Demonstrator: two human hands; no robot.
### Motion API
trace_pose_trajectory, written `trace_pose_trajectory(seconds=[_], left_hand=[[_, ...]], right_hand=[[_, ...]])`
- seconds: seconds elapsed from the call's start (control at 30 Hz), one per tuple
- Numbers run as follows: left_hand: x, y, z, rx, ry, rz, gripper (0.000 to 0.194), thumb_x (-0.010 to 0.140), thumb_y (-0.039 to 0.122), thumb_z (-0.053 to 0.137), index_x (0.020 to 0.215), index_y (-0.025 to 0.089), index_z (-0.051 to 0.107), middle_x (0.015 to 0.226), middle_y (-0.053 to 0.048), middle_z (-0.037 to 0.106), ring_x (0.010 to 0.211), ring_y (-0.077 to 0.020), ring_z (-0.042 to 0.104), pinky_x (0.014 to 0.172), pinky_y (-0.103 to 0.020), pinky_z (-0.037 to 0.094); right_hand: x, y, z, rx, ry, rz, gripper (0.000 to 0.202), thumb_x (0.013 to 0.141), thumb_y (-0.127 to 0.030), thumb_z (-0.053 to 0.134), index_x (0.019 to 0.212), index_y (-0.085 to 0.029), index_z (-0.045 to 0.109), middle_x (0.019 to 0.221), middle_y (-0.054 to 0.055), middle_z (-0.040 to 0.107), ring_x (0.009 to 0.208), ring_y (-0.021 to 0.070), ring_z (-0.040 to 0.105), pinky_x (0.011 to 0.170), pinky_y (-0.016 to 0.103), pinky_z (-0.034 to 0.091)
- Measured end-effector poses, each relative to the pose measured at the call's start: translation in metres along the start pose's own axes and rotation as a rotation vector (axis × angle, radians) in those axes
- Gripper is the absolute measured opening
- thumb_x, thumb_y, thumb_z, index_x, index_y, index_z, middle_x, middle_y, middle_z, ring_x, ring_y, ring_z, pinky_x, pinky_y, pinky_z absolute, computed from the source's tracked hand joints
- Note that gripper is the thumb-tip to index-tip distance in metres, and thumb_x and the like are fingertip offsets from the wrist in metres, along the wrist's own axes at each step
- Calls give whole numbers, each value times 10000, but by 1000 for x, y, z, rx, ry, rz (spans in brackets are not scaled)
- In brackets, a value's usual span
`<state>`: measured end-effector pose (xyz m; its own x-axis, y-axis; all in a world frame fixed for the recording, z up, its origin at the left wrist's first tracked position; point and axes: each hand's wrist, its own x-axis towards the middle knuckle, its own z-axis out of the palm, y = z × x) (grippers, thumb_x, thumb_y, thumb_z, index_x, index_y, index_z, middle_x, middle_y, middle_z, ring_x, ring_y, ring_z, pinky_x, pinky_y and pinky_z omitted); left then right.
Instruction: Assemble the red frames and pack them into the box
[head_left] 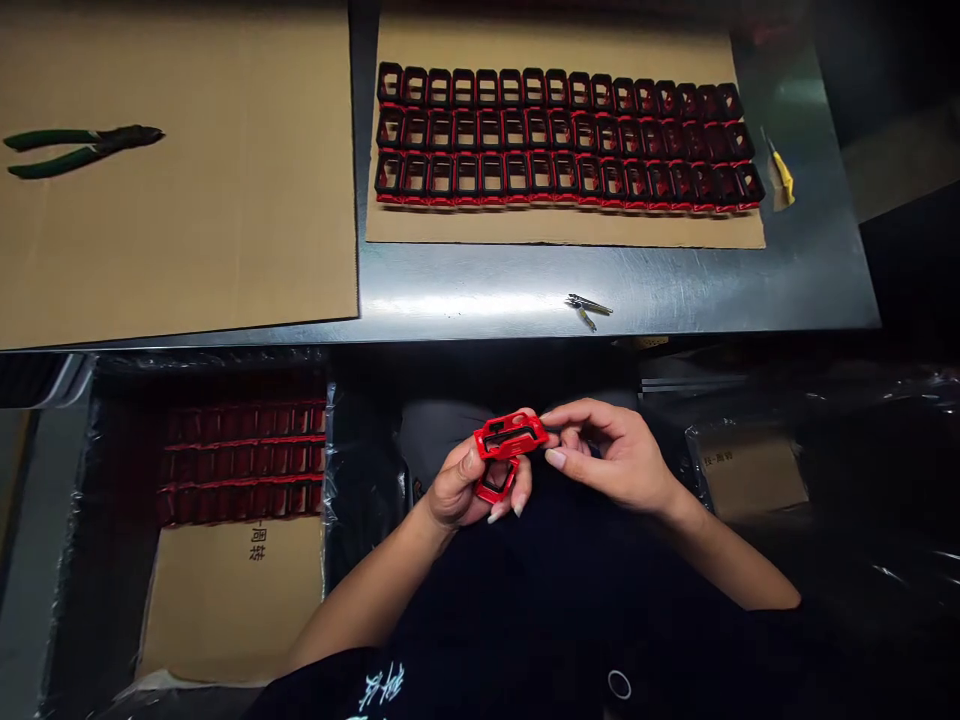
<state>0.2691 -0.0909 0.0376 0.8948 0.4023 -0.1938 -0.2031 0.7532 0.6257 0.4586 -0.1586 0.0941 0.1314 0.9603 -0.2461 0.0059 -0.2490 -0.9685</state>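
The red frame (511, 436) was held over the person's lap, below the edge of the steel table (480, 290), with a second red frame (496, 484) just under it. Held only by its edges above a dark lap, either piece could likely slip and drop out of sight if the fingers shifted. The left hand (465, 485) was curled closed around both frames, thumb on the upper one. The right hand (611, 455) pinched the upper frame's right end between thumb and forefinger. Rows of finished frames (562, 135) sat on cardboard (562, 228) well beyond, pliers (82, 148) far left.
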Motion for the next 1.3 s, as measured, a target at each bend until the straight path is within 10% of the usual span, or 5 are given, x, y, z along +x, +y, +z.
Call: trace_pose_trajectory(seconds=[0.43, 0.87, 1.1, 1.3], left_hand=[[-4, 8, 0, -47, -122, -141, 728, 882, 731, 443, 1146, 131, 759, 1194, -238, 731, 425, -137, 537, 283, -239, 325], [5, 3, -4, -142, 119, -170, 660, 892, 740, 496, 1087, 148, 709, 767, -87, 732, 457, -141, 606, 315, -188, 387], [3, 0, -7, -195, 65, -223, 735, 880, 758, 509, 1176, 102, 653, 808, -97, 740, 472, -120, 627, 363, -163, 425], [4, -3, -7, -187, -33, -299, 800, 858, 786, 509, 1198, 76, 651, 829, -133, 754, 411, -110, 584, 335, -177, 407]], right_hand=[[4, -13, 2, -237, -78, 115, 79, 801, -239, 725, 815, -173, 764, 716, 10, 645, 558, 84, 529, 494, 201, 410], [1, -6, 7, -234, -8, -32, 98, 832, -249, 752, 888, -169, 762, 784, 38, 709, 634, 126, 648, 581, 241, 529], [0, 6, -1, -210, -76, -184, 658, 724, -297, 875, 1328, -231, 620, 1246, 105, 659, 1124, 245, 665, 817, 337, 613], [2, 8, 1, -284, -249, -324, 792, 735, -315, 878, 1449, -257, 539, 1464, 118, 583, 1393, 288, 521, 1184, 470, 418]])
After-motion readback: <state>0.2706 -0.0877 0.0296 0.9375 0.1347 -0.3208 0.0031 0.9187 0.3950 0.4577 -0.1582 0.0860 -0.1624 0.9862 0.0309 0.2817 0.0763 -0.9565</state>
